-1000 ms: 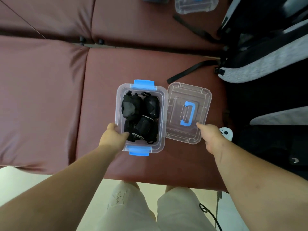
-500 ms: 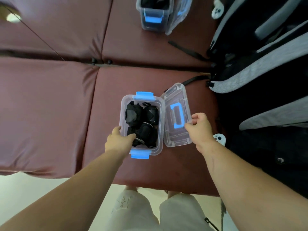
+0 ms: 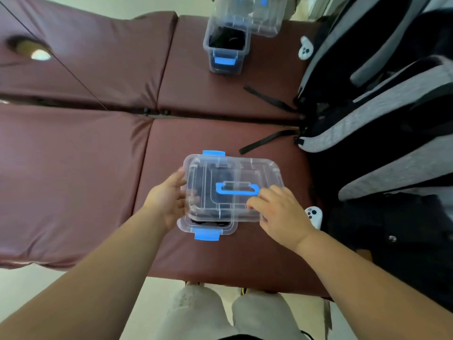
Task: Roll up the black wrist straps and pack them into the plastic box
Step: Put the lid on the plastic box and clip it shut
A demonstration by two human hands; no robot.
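Note:
A clear plastic box (image 3: 184,225) with blue latches sits on the maroon padded bench (image 3: 73,168). Several rolled black wrist straps (image 3: 208,192) show dimly inside it, through the lid. The clear lid (image 3: 247,170) with a blue handle (image 3: 237,189) hovers over the box, turned crosswise and jutting out to the right. My right hand (image 3: 279,212) pinches the lid's near right edge. My left hand (image 3: 166,200) is at the lid's left edge, fingers reaching under it and thumb beside it.
A second clear box (image 3: 226,52) with dark contents stands at the back, its lid (image 3: 255,18) behind it. Right of the box lie a grey and black backpack (image 3: 380,106), its loose strap (image 3: 264,142) and two white controllers (image 3: 305,49) (image 3: 313,214). The bench's front edge is close below the box.
The lid was lifted from the bench beside the box, swung left and now hangs over the box. My left hand left the box's near corner for the lid's left edge.

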